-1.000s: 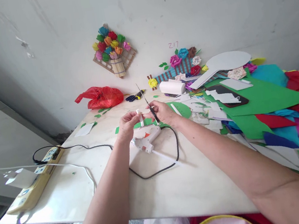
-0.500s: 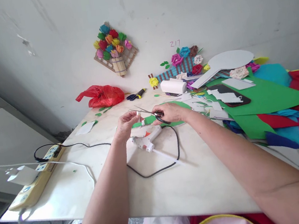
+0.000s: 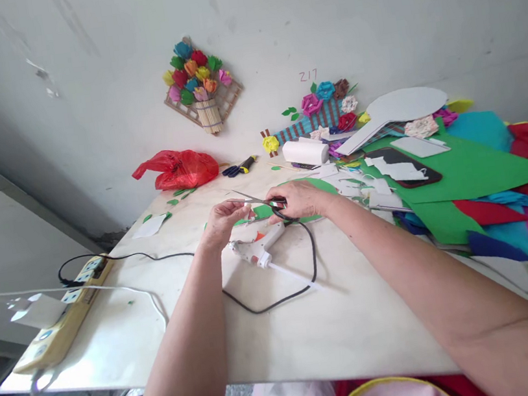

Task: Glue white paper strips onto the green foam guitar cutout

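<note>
My right hand (image 3: 296, 198) is closed on a pair of scissors (image 3: 259, 200), whose parted blades point left over my left fingertips. In my left hand (image 3: 222, 222), thumb and fingers pinch a small white piece (image 3: 248, 208), mostly hidden by the fingers. Beneath both hands lies a green cut-out (image 3: 321, 185) on the table. Just in front of them rests a white glue gun (image 3: 256, 249) with a clear glue stick out of its back and a black cord looping around it.
A yellowish power strip (image 3: 59, 318) sits at the left edge. A red plastic bag (image 3: 186, 168) and pliers (image 3: 240, 166) lie near the wall. Coloured sheets (image 3: 479, 161), white scraps and a phone (image 3: 404, 167) cover the right side. Paper flowers (image 3: 192, 77) hang on the wall.
The white piece between the hands shows less above my left fingers. The scissors have shifted slightly left, with their blades across my left fingertips.
</note>
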`<state>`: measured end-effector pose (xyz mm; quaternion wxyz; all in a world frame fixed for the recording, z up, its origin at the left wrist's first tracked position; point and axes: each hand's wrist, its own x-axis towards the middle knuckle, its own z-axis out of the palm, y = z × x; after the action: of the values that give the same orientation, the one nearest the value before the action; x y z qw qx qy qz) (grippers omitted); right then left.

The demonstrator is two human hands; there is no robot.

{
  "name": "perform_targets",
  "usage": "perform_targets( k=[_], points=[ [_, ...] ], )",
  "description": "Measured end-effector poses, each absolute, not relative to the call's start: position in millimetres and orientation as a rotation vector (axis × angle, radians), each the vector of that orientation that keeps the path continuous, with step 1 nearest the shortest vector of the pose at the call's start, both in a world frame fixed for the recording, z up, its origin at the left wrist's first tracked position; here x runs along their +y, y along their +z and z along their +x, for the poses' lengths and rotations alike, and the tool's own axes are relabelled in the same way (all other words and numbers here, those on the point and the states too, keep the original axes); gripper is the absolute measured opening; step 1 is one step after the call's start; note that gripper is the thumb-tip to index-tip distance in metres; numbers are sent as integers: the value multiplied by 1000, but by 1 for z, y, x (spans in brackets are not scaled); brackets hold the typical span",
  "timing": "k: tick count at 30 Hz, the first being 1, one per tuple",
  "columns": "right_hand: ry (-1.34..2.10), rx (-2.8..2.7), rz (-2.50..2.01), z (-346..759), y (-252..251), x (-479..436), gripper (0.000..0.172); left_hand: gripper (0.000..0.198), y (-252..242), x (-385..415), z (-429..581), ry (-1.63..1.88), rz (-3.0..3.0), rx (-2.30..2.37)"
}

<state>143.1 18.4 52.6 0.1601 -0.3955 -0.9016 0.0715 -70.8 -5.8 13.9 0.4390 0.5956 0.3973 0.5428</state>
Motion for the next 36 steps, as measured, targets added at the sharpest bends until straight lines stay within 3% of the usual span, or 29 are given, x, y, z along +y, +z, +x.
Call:
perform_targets(
  k=[27, 36],
  points=[
    [247, -2566, -1108, 140, 51, 17, 50, 25, 11, -5, -72, 1315, 1510, 985],
    [308, -2551, -1081, 140, 48, 16, 42, 21, 11, -3, -74, 1315, 1536, 1006]
  ],
)
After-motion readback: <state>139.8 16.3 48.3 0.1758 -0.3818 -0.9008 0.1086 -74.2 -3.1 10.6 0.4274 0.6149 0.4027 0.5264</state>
